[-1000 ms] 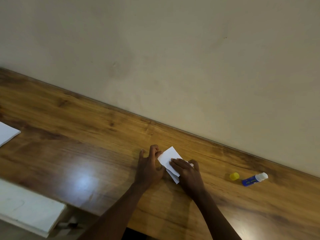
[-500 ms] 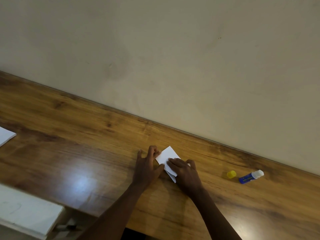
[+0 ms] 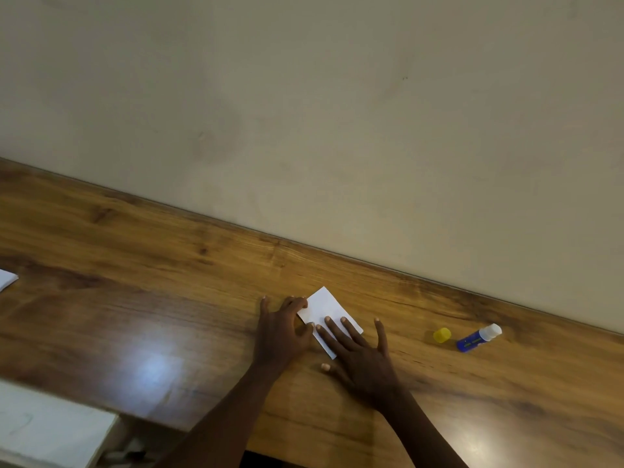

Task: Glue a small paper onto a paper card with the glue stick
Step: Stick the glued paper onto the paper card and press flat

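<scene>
Near the tabletop's [image 3: 169, 271] back edge, the small paper [image 3: 326, 307] is pressed flat onto the card by the spread right hand [image 3: 363, 358] and steadied by the left hand's [image 3: 282, 332] loosely curled fingers, so it bonds.

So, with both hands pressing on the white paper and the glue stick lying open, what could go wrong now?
1. The glue stick lies uncapped beside its yellow cap; it might dry out or roll and smear the table.
2. The right hand is spread flat on the paper; sliding it could shift the sheet out of line.
3. The left hand holds only the edge, so a corner may lift.
</scene>
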`<action>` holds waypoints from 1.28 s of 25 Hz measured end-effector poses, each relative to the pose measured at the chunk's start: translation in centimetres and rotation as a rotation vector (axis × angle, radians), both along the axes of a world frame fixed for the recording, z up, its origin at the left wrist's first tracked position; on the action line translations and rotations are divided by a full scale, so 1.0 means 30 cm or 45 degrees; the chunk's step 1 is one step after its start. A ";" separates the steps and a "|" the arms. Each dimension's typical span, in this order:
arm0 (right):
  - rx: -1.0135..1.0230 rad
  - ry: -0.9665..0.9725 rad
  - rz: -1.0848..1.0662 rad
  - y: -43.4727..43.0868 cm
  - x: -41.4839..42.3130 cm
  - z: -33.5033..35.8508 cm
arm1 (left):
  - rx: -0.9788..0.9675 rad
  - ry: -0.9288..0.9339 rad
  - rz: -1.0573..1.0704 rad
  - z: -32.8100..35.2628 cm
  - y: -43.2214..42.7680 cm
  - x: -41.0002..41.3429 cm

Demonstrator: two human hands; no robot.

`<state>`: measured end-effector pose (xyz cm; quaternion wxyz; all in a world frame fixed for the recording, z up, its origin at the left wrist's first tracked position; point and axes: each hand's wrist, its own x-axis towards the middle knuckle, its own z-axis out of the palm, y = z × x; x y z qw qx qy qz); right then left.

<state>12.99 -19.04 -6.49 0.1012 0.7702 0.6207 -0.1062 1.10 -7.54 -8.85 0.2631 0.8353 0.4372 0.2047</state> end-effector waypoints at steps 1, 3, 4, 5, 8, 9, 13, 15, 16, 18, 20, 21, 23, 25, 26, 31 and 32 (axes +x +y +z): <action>0.047 0.015 -0.009 -0.008 0.001 -0.010 | 0.018 0.004 -0.008 -0.001 -0.001 0.000; 0.074 0.012 -0.029 -0.020 -0.011 -0.007 | 0.053 -0.007 -0.010 -0.007 0.000 -0.002; 0.103 0.023 -0.074 -0.017 -0.014 -0.003 | 0.055 -0.006 -0.014 -0.010 0.001 -0.004; 0.155 0.120 -0.112 -0.004 -0.015 0.001 | 0.054 0.000 -0.020 -0.011 0.001 -0.005; 0.351 0.403 -0.248 0.068 -0.009 -0.032 | 0.081 -0.022 -0.033 -0.016 0.005 -0.002; 0.360 0.396 -0.259 0.097 -0.016 -0.029 | 0.091 -0.040 -0.031 -0.017 0.009 -0.002; 0.299 0.325 -0.259 0.159 -0.023 -0.028 | 0.054 -0.065 -0.030 -0.024 0.017 -0.005; 0.264 0.247 -0.309 0.163 0.016 -0.018 | 0.062 -0.072 -0.026 -0.032 0.020 -0.003; 0.262 0.215 -0.359 0.166 0.038 -0.009 | 0.066 -0.069 -0.022 -0.035 0.020 -0.001; 0.232 0.211 -0.444 0.178 0.064 0.016 | 0.075 -0.058 -0.012 -0.033 0.020 0.002; 0.214 0.185 -0.399 0.187 0.061 0.031 | 0.064 -0.047 -0.006 -0.030 0.020 0.000; 0.225 0.162 -0.372 0.185 0.058 0.034 | 0.069 -0.044 -0.009 -0.029 0.019 0.000; 0.310 0.071 -0.324 0.160 0.060 0.017 | 0.079 -0.036 -0.013 -0.026 0.015 -0.001; 0.443 -0.129 -0.290 0.098 0.071 -0.024 | 0.077 -0.025 -0.004 -0.026 0.015 -0.002; 0.477 -0.211 -0.292 0.058 0.079 -0.041 | 0.084 -0.019 0.001 -0.027 0.016 -0.001; 0.612 -0.387 -0.300 -0.047 0.068 -0.075 | 0.078 -0.009 0.011 -0.024 0.015 0.002; 0.612 -0.384 -0.296 -0.049 0.042 -0.076 | 0.081 -0.009 0.015 -0.023 0.014 0.001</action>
